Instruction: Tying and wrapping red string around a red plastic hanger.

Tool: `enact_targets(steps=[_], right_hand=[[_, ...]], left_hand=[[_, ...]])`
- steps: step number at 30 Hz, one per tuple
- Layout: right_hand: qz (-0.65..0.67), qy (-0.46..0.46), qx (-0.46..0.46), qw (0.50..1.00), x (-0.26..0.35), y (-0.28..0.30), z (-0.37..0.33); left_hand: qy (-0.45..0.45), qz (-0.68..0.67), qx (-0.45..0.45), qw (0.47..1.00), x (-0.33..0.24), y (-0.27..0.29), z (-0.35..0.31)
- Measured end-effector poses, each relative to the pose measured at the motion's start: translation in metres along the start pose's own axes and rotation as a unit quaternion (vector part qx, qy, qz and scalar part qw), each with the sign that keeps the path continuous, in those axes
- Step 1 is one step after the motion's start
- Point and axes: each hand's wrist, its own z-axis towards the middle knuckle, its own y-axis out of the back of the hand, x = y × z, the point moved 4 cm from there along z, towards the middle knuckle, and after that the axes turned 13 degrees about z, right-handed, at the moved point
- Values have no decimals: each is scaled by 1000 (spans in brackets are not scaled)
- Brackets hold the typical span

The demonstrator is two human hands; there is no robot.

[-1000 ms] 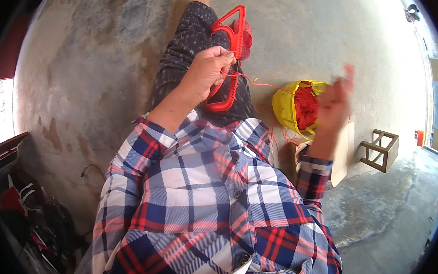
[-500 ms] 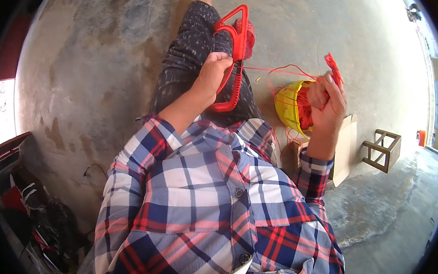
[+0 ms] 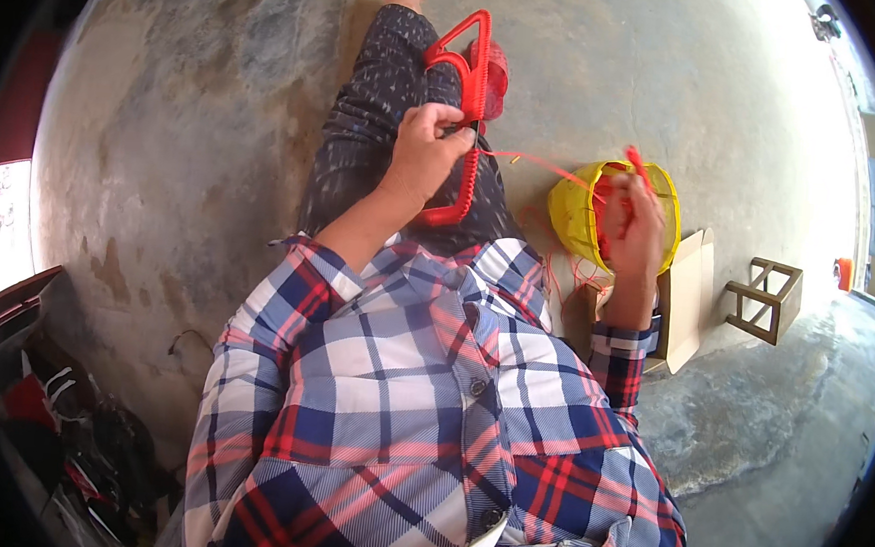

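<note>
Nearest the camera, a blue, white and red plaid shirt [image 3: 380, 390] covers the person's chest; beyond, a long red plastic frame [image 3: 481, 76] lies over dark patterned trousers [image 3: 339, 157]. The left hand [image 3: 430, 148] has thumb and fingertips close together at the frame's middle; whether they pinch it cannot be told. A thin red strand [image 3: 539, 161] runs from there towards the right hand [image 3: 633, 223], curled round a red cord bundle [image 3: 636, 163] above a rounded yellow bag [image 3: 569, 216]. Farther right are an opened brown cardboard box [image 3: 691, 299] and a brown open-framed stool [image 3: 778, 304].
</note>
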Motion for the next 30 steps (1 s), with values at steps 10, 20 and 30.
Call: enact_targets(steps=[10,20,30], right_hand=[[159,-234,288,915,-64,-110,-21],[-326,-6,296,898,-85,-101,53],[-57,80,179,979,-56,-50,46]], left_hand=[[-2,-470,223,854,-71,18,-20],[-331,343,91,874,-15,10,-4],[-238,186,-59,951,-5,7,13]])
